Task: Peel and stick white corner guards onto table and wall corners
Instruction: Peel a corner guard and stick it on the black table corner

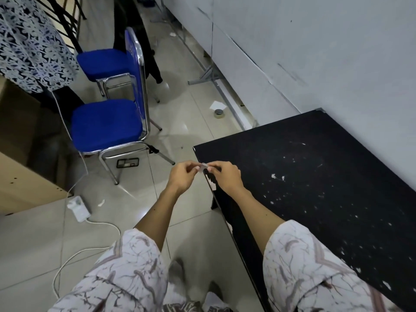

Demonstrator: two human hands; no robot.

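Note:
A small pale corner guard (204, 165) is pinched between the fingertips of both hands, held in the air just off the left edge of the black table (315, 176). My left hand (183, 175) grips its left side and my right hand (224, 175) grips its right side. The table's near-left corner (195, 148) lies a little beyond the hands and looks bare. A small pale piece sits on the table's far corner (322, 109) against the wall. The guard is mostly hidden by my fingers.
Two blue chairs (108, 122) stand on the tiled floor to the left. A tape roll (219, 113) and a white paper lie near the white wall (315, 52). A white power strip (78, 208) with cable lies at lower left, beside a beige cabinet (27, 176).

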